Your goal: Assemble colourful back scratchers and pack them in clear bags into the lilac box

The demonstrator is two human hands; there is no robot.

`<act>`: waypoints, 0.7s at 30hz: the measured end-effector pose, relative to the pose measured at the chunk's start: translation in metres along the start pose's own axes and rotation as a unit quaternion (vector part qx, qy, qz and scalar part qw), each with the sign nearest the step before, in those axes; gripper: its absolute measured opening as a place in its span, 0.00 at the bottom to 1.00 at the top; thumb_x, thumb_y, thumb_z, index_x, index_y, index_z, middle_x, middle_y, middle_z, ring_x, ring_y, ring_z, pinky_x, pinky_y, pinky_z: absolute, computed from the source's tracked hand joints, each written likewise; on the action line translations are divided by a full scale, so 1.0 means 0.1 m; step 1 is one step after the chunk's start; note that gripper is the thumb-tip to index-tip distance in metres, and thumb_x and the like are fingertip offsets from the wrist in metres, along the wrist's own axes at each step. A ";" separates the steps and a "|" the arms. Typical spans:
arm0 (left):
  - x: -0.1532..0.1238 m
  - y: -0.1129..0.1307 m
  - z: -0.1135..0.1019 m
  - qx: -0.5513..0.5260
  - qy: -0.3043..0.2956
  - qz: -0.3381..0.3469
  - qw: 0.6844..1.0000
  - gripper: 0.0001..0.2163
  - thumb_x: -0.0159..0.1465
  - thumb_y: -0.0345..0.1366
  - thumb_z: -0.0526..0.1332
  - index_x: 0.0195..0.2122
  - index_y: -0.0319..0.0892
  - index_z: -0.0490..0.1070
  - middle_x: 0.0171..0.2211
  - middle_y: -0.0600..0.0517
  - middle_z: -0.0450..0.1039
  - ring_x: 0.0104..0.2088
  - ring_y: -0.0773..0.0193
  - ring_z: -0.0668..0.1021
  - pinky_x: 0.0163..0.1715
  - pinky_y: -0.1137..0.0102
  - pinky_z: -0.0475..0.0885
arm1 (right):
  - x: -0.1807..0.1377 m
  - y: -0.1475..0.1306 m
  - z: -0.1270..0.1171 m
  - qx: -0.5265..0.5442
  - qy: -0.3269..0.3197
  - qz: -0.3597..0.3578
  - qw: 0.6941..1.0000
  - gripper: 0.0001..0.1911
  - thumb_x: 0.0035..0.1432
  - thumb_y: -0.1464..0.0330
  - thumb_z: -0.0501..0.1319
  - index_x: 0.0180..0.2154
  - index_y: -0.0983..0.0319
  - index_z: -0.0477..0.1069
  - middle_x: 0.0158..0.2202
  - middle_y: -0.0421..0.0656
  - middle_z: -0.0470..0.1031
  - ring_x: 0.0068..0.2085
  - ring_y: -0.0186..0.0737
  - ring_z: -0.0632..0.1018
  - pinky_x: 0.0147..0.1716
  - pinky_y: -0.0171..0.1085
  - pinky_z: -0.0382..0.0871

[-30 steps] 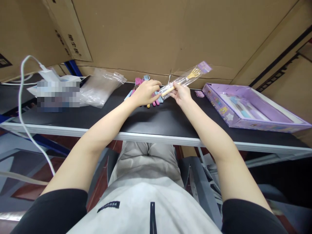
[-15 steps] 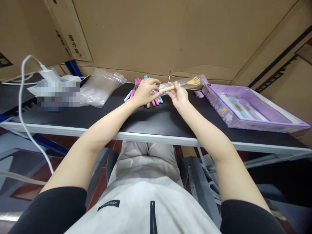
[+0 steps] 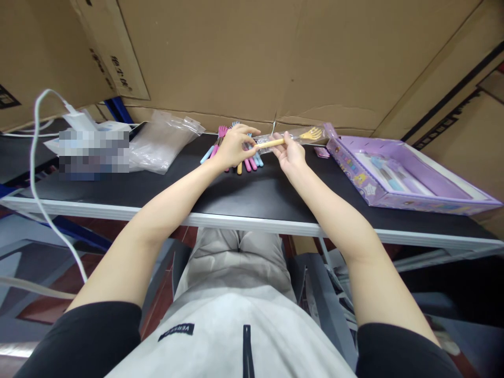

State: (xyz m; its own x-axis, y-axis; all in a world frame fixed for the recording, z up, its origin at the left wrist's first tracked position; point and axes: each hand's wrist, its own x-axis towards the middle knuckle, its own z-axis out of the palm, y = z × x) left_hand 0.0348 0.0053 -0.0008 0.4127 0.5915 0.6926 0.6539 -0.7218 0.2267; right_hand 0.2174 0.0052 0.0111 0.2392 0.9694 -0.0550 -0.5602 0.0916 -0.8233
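A yellow back scratcher point(image 3: 271, 143) with a claw-shaped head lies slantwise in a clear plastic sleeve point(image 3: 289, 135) above the black tabletop. My right hand point(image 3: 292, 154) grips it from below, thumb along the sleeve near the middle. At the handle's end, my left hand point(image 3: 236, 148) pinches the sleeve and handle tip between thumb and fingers. Pink, blue and yellow back scratchers point(image 3: 249, 164) lie bunched under and behind my left hand, partly covered by it. One pink claw head point(image 3: 222, 130) shows to the left of that hand.
At the right stands an open purple display box point(image 3: 409, 202) with wrapped pieces inside. A small pink packet point(image 3: 322, 152) lies beside it. Clear plastic bags point(image 3: 161, 144) and a white cable point(image 3: 35, 152) are on the left. Cardboard point(image 3: 252, 63) walls the table's back edge.
The back scratcher's claw end has dipped slightly and shifted a little left in its sleeve. My left thumb and fingers have closed nearer the handle tip. Both hands stay almost in place.
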 end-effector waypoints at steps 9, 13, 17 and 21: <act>0.00 -0.08 -0.15 -0.002 -0.013 -0.012 1.000 0.06 0.64 0.34 0.65 0.32 0.43 0.81 0.57 0.45 0.81 0.59 0.46 0.76 0.64 0.47 0.68 | 0.23 -0.13 -0.12 0.012 0.033 -0.036 0.999 0.17 0.71 0.52 0.63 0.48 0.58 0.70 0.40 0.42 0.81 0.43 0.40 0.86 0.45 0.44 0.85; 0.00 -0.14 -0.15 0.004 -0.019 -0.007 1.000 0.03 0.61 0.33 0.65 0.32 0.43 0.79 0.57 0.45 0.80 0.60 0.46 0.75 0.63 0.46 0.68 | 0.31 -0.24 -0.20 0.023 0.043 -0.039 0.998 0.20 0.72 0.48 0.56 0.51 0.57 0.71 0.42 0.43 0.81 0.46 0.43 0.86 0.47 0.48 0.84; -0.01 -0.17 -0.12 0.018 -0.037 -0.006 0.999 0.02 0.60 0.33 0.64 0.33 0.43 0.76 0.59 0.43 0.78 0.60 0.45 0.75 0.63 0.47 0.68 | 0.38 -0.32 -0.27 0.022 0.043 -0.035 0.998 0.22 0.75 0.50 0.49 0.52 0.57 0.71 0.43 0.44 0.82 0.47 0.44 0.86 0.49 0.52 0.81; -0.03 -0.19 -0.06 0.027 -0.055 -0.006 0.998 0.03 0.61 0.33 0.63 0.35 0.43 0.76 0.60 0.42 0.77 0.62 0.43 0.75 0.63 0.47 0.68 | 0.41 -0.31 -0.28 0.017 0.040 -0.028 0.999 0.22 0.75 0.50 0.48 0.53 0.56 0.71 0.44 0.44 0.82 0.43 0.42 0.86 0.48 0.51 0.81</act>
State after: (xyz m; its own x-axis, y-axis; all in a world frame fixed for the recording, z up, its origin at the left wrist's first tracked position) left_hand 0.0175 0.0153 -0.0033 0.4693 0.6381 0.6104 0.6914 -0.6955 0.1955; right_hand 0.2672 0.0360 0.0189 0.3329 0.9414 -0.0545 -0.5706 0.1551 -0.8065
